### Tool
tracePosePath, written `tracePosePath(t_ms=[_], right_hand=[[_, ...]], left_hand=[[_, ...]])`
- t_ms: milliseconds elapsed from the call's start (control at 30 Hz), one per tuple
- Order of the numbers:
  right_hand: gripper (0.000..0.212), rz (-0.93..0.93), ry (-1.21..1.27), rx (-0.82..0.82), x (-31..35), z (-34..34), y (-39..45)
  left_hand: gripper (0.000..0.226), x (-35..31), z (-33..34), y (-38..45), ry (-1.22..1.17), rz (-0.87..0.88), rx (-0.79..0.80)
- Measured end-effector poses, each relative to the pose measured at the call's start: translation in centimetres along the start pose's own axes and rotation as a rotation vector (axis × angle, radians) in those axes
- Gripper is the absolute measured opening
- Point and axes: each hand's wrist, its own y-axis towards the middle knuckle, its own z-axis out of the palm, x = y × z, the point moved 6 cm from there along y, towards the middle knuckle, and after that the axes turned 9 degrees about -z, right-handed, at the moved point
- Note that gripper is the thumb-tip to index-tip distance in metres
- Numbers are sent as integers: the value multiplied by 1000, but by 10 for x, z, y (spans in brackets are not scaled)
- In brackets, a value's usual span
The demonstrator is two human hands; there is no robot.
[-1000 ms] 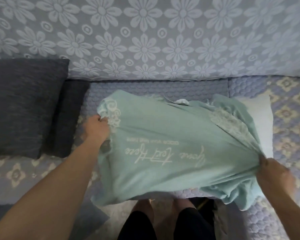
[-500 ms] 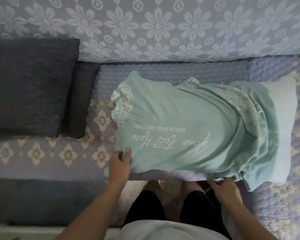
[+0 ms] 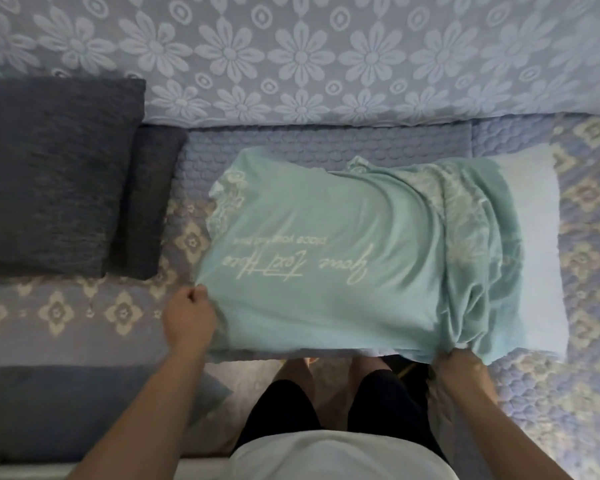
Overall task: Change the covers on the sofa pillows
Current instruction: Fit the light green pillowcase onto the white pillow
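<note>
Lay across sofa seat (image 3: 326,143), front edge: teal cover (image 3: 326,271) half over white pillow (image 3: 541,237). Left hand (image 3: 189,315) pinched near-left corner; right hand (image 3: 465,370) gripped bunched hem. Soft, light, stretchy; probably best held at open hem.

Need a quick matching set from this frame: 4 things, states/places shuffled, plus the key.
1. teal cover
2. white pillow
3. dark cushions
4. left hand

A. stacked at the sofa's left end
B. grips the cover's near left corner
C. bunched partway over the pillow
D. bare end sticking out on the right

Pairs: 1-C, 2-D, 3-A, 4-B
</note>
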Motion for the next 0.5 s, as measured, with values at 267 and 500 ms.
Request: tracePosePath(t_ms=[267,500], right_hand=[[22,-560,80,-725,120,-181,10],[78,-546,-457,-147,218,-201,185]], left_hand=[[29,-121,18,-4,161,564,-203],[71,-260,103,34,718,828,6]])
